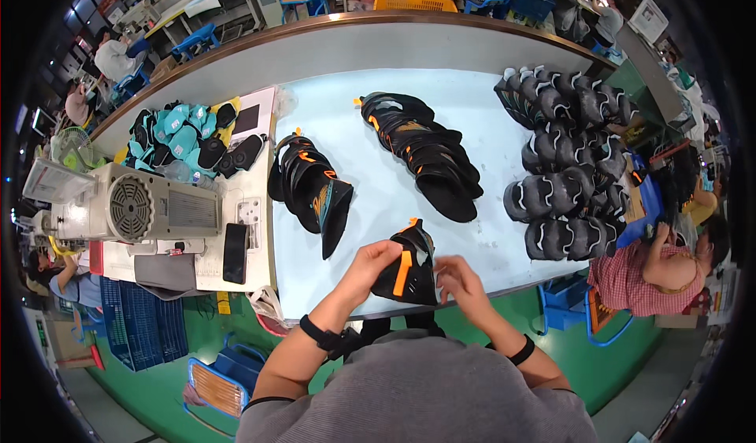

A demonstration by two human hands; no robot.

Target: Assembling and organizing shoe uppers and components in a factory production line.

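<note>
A black shoe upper with an orange pull strip is held at the near edge of the light blue table. My left hand pinches its left side beside the strip. Close to its right edge, my right hand has its fingers bent and apart, apparently holding nothing. Beyond them lies a long overlapping row of black shoe uppers with orange tabs. A shorter bunch of similar uppers rests to the left.
Rows of dark grey shoe parts with white edges fill the table's right side. At left stand a sewing machine, a black phone and a heap of teal and black pieces. A co-worker in a checked top sits at right.
</note>
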